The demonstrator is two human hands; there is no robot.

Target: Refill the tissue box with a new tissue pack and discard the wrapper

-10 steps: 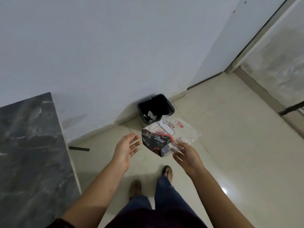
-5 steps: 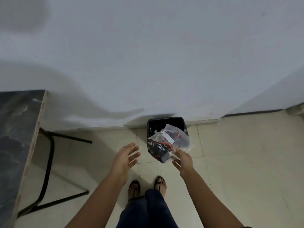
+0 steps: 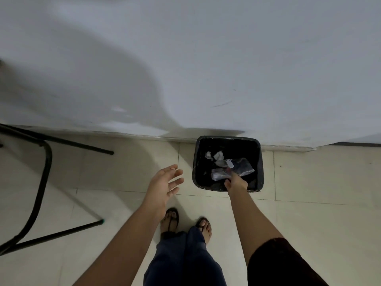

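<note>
Wrapper (image 3: 233, 169) now lowered into bin (image 3: 260, 162), right hand (image 3: 236, 183) grip pinching it, left hand (image 3: 165, 184) spread empty

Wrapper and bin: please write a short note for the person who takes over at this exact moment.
Left hand: open, empty, beside the bin.
Right hand: reaching into the black bin, fingers at the wrapper; whether they grip it cannot be told.
Wrapper is inside the bin, among some crumpled white paper.
Tissue box is not in view, so the refill cannot be confirmed.
Left: let go if needed, withdraw the hand.
</note>
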